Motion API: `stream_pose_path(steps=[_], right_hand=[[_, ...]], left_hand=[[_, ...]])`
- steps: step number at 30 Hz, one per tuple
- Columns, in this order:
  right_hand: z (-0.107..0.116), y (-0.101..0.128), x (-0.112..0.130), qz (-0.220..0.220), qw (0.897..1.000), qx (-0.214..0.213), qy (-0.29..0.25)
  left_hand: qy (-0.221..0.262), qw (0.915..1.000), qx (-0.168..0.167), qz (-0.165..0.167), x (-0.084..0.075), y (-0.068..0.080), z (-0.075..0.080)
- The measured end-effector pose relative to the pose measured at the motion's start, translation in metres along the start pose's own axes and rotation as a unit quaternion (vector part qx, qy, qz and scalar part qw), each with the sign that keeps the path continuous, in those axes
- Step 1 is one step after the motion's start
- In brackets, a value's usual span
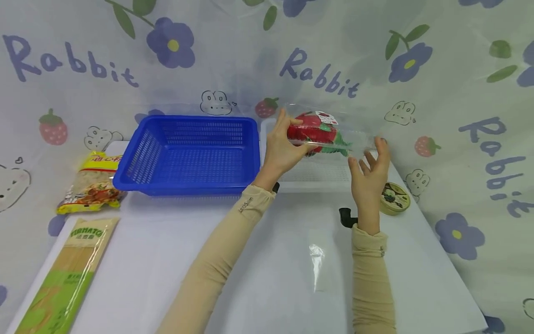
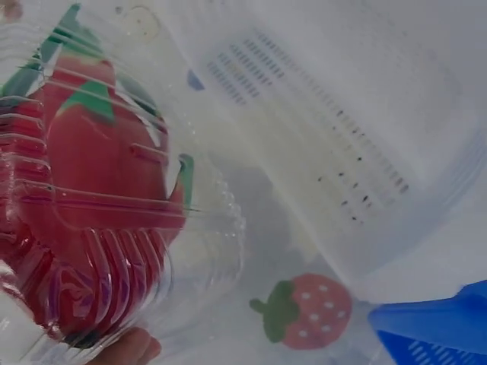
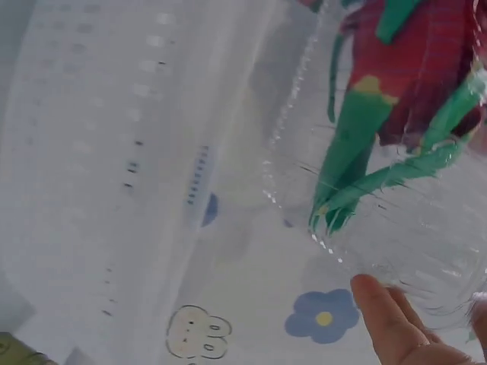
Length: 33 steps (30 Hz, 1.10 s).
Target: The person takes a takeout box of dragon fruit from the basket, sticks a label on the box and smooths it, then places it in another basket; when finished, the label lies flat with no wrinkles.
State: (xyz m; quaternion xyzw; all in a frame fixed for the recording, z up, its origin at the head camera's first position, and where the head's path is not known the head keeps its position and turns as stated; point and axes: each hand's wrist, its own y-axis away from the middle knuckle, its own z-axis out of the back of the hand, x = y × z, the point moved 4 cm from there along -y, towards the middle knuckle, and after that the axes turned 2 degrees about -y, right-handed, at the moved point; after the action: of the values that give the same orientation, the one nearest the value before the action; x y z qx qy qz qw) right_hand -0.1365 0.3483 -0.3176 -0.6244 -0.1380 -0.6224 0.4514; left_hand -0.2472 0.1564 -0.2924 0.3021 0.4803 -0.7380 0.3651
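Observation:
A clear plastic clamshell box (image 1: pixel 359 134) with a red, green-tipped dragon fruit (image 1: pixel 310 127) inside is held raised over a white basket (image 1: pixel 310 183). At the box's left end the left hand (image 1: pixel 280 147) grips it, fingers on the far side and thumb on the near side. The right hand (image 1: pixel 370 178) spans the other end, thumb by the near edge and forefinger by the far corner. In the right wrist view, fingertips (image 3: pixel 369 293) meet the box's rim. A white label (image 1: pixel 326 118) is stuck on the lid. Part of the left fingers is hidden in the left wrist view.
Left of the white basket stands a blue basket (image 1: pixel 192 190). A yellow food bag (image 1: pixel 93 181) and a pack of noodles (image 1: pixel 68 273) lie at the table's left. A round tin (image 1: pixel 394 198) sits near the right edge. Patterned cloth hangs around the white table (image 1: pixel 275 278).

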Motion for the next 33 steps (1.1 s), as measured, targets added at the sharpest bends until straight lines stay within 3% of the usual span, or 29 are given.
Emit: stream_pose_path(steps=[5, 10, 20, 27, 33], right_hand=[[-0.004, 0.005, -0.022, -0.015, 1.000, -0.007, 0.021], [-0.012, 0.016, -0.042, -0.028, 0.998, 0.002, 0.065], [-0.027, 0.034, -0.058, 0.010, 0.987, 0.001, 0.162], [-0.026, 0.036, -0.059, 0.026, 0.990, -0.030, 0.139], [-0.028, 0.041, -0.063, 0.015, 0.991, -0.050, 0.127]], left_hand=[[-0.033, 0.9992, 0.015, 0.017, 0.008, -0.014, -0.013], [-0.063, 0.9955, 0.033, 0.063, 0.019, -0.026, -0.026], [-0.151, 0.9803, 0.074, 0.103, 0.026, -0.052, -0.059], [-0.171, 0.9752, 0.091, 0.108, 0.030, -0.054, -0.087], [-0.171, 0.9748, 0.098, 0.105, 0.038, -0.053, -0.096]])
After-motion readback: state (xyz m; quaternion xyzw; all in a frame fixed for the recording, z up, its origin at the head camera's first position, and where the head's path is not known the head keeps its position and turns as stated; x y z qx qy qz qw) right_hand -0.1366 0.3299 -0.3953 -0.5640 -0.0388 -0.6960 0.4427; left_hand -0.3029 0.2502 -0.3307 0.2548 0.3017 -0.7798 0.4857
